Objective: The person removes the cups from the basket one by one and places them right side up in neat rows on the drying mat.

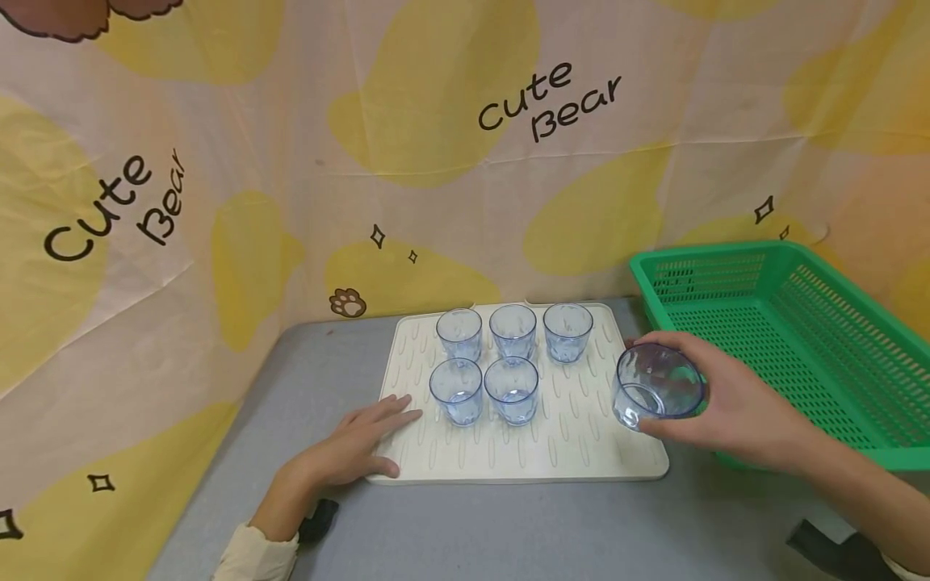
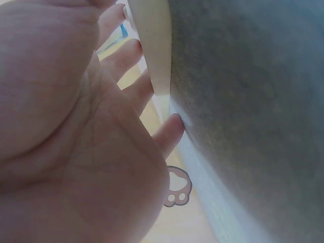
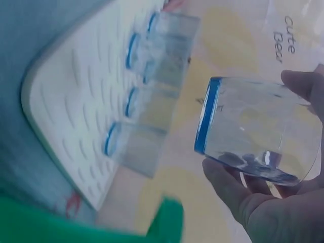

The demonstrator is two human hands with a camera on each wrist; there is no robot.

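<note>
My right hand (image 1: 734, 403) grips a clear bluish glass tumbler (image 1: 657, 386), fingers and thumb around its sides. That tumbler is tilted above the right edge of a white ribbed drying mat (image 1: 581, 444). In the right wrist view the held tumbler (image 3: 258, 129) has a blue band at one end. Several matching tumblers stand on the mat: three in a back row, including the back-right tumbler (image 1: 568, 332), and two in front, including the front-left tumbler (image 1: 456, 391). My left hand (image 1: 356, 444) rests with extended fingers at the mat's left edge; its palm (image 2: 76, 126) fills much of the left wrist view.
A green perforated plastic basket (image 1: 756, 303) stands right of the mat, close to my right hand. Grey cloth (image 1: 465, 532) covers the table. A patterned fabric backdrop (image 1: 436, 121) rises behind the table and along its left side.
</note>
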